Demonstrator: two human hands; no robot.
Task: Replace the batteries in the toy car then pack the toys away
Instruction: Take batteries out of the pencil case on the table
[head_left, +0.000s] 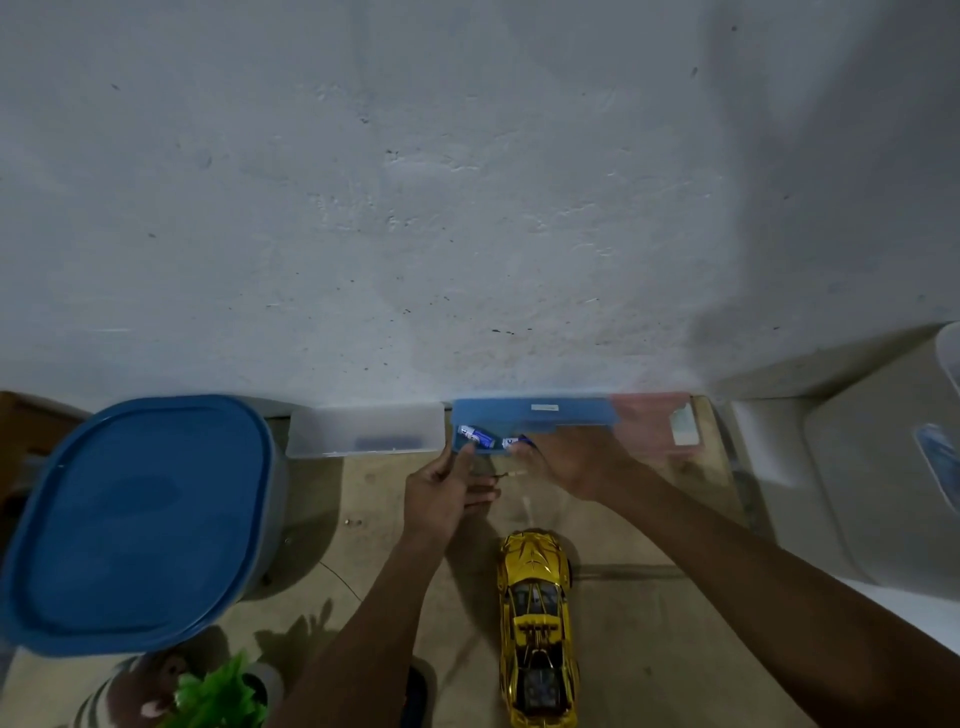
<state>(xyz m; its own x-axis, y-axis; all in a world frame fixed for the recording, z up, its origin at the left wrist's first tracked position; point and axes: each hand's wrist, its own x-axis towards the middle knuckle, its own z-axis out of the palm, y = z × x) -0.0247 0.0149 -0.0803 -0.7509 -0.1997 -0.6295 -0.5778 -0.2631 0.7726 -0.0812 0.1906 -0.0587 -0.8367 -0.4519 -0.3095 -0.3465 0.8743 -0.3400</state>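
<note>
A gold toy car (537, 623) stands upright on the tan table, nose toward the wall, between my forearms. A shallow blue tray (530, 418) lies against the wall with two blue-and-white batteries in it, the left battery (475, 435) and the right battery (511, 442). My right hand (571, 460) reaches into the tray with its fingertips on the right battery. My left hand (447, 493) sits just in front of the tray, thumb touching its front rim, fingers loosely curled. A thin screwdriver-like tool (509, 474) lies between the hands.
A large grey tub with a blue lid (140, 519) fills the left side. A clear tray (363, 428) sits left of the blue one, a reddish tray (660, 421) to its right. A white bin (857, 467) stands far right. A green plant (218, 696) is at the bottom left.
</note>
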